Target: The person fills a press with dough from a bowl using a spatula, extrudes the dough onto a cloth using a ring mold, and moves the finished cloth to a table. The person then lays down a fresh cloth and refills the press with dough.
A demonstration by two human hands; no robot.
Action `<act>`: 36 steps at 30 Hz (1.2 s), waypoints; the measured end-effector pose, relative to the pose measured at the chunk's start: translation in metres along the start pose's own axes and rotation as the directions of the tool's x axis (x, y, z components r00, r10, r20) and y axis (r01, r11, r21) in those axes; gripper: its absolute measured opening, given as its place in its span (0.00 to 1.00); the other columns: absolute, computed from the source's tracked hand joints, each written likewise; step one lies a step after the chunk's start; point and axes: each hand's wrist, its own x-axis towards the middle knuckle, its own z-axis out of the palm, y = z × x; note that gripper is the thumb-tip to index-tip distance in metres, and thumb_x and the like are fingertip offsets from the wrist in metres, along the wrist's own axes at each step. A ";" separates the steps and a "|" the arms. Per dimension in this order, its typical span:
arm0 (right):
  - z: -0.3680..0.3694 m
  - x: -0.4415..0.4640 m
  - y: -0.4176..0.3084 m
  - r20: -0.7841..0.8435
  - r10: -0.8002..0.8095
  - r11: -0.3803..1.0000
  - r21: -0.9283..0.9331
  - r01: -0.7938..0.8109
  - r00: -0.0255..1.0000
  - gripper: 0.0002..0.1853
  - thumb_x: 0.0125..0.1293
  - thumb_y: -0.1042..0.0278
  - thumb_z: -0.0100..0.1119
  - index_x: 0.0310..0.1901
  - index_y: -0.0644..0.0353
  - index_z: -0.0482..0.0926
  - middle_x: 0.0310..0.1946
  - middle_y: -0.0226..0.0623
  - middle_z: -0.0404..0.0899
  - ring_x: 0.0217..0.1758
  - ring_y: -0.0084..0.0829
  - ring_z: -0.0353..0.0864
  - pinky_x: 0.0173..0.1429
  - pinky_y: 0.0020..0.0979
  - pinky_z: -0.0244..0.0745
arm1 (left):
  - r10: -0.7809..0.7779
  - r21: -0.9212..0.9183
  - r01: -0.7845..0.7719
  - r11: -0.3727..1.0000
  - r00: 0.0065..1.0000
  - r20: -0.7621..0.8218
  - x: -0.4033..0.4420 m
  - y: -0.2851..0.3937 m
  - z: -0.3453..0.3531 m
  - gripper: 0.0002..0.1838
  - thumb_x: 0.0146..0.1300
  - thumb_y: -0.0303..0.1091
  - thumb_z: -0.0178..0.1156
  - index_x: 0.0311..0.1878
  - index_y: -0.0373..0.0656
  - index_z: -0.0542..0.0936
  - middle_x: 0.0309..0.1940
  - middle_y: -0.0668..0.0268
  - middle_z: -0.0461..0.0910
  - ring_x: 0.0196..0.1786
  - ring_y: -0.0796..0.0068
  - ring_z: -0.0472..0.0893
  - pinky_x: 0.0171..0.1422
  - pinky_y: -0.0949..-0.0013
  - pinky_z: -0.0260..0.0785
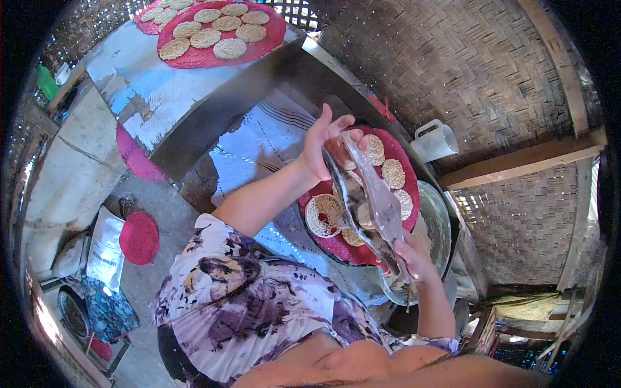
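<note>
Both hands hold one long, cloudy, flexible-looking piece [381, 204] with a dark opening along its length; I cannot make out its exact kind. My left hand [323, 143] grips its upper end, thumb raised. Round its lower end curls my right hand [416, 257]. Beneath it lies a round red mat [412, 155] with several pale, noodle-like discs [393, 173], partly hidden by the piece. A white ring [309, 216] with pale strands inside sits on the mat's left side. Behind my right hand stands a clear basin [441, 210].
A white mug [436, 142] stands by the woven wall [466, 71]. On a worn table [129, 71] at upper left, red mats [223, 29] carry several more discs. A patterned white cloth [242, 152] lies beneath my left arm. A red disc [139, 238] lies on the floor.
</note>
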 end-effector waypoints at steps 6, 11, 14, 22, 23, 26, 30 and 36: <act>0.022 0.000 0.010 0.024 0.005 0.993 0.122 -0.008 1.000 0.38 0.51 0.41 0.61 0.55 0.62 0.64 0.25 0.32 0.70 0.17 0.24 0.70 0.18 0.24 0.65 | 0.039 0.108 -0.020 0.994 0.984 -0.175 -0.024 0.005 0.008 0.27 0.58 0.65 0.44 0.37 0.51 0.76 0.27 0.59 0.78 0.35 0.57 0.78 0.36 0.54 0.72; 0.030 0.015 0.006 0.025 -0.111 0.989 0.105 0.108 0.993 0.32 0.54 0.47 0.60 0.52 0.62 0.65 0.25 0.33 0.71 0.17 0.23 0.70 0.19 0.24 0.65 | 0.080 0.169 -0.038 0.985 0.965 -0.248 -0.019 0.022 0.025 0.27 0.56 0.67 0.45 0.33 0.51 0.71 0.23 0.61 0.75 0.31 0.59 0.78 0.29 0.54 0.73; 0.024 0.012 0.009 -0.044 -0.090 0.996 0.003 0.090 0.995 0.29 0.55 0.49 0.60 0.50 0.63 0.66 0.25 0.33 0.72 0.18 0.23 0.70 0.20 0.24 0.66 | 0.091 0.192 -0.041 0.981 0.962 -0.259 -0.017 0.019 0.017 0.27 0.56 0.67 0.45 0.32 0.51 0.71 0.23 0.61 0.75 0.31 0.60 0.78 0.28 0.54 0.73; 0.024 -0.030 0.012 -0.050 -0.137 0.987 0.077 0.140 0.989 0.36 0.48 0.44 0.65 0.51 0.65 0.66 0.26 0.34 0.73 0.19 0.23 0.71 0.22 0.25 0.67 | -0.041 0.149 0.051 0.987 0.997 -0.071 -0.019 -0.001 0.033 0.34 0.56 0.70 0.40 0.49 0.50 0.71 0.33 0.56 0.77 0.42 0.56 0.77 0.45 0.53 0.71; 0.022 -0.037 0.011 -0.095 -0.180 0.980 0.066 0.187 0.979 0.38 0.47 0.42 0.65 0.51 0.65 0.67 0.26 0.34 0.73 0.19 0.23 0.71 0.22 0.25 0.67 | -0.033 0.123 0.036 0.992 0.999 -0.028 -0.016 0.000 0.045 0.38 0.56 0.71 0.38 0.58 0.50 0.66 0.48 0.49 0.73 0.54 0.53 0.72 0.56 0.53 0.64; 0.023 -0.049 0.000 -0.166 -0.245 0.965 0.058 0.257 0.955 0.43 0.43 0.34 0.64 0.49 0.67 0.68 0.26 0.35 0.74 0.21 0.25 0.73 0.23 0.25 0.68 | -0.001 0.138 -0.004 0.990 0.999 0.037 0.001 0.000 0.076 0.40 0.56 0.71 0.37 0.64 0.51 0.61 0.59 0.51 0.65 0.65 0.54 0.61 0.66 0.49 0.54; 0.018 -0.044 -0.009 -0.193 -0.333 0.937 0.041 0.347 0.923 0.46 0.42 0.30 0.61 0.49 0.69 0.68 0.26 0.37 0.74 0.23 0.26 0.74 0.23 0.26 0.70 | -0.031 0.216 0.008 0.976 0.994 0.102 0.020 -0.008 0.096 0.42 0.56 0.72 0.34 0.66 0.51 0.57 0.65 0.50 0.55 0.68 0.51 0.54 0.68 0.44 0.46; 0.031 -0.033 -0.008 -0.175 -0.339 0.923 0.129 0.363 0.924 0.46 0.42 0.31 0.62 0.50 0.70 0.67 0.28 0.38 0.75 0.24 0.26 0.75 0.25 0.26 0.71 | 0.005 0.474 -0.021 0.880 0.999 0.033 0.018 -0.002 0.105 0.44 0.56 0.72 0.31 0.66 0.48 0.55 0.64 0.48 0.57 0.67 0.51 0.56 0.68 0.47 0.47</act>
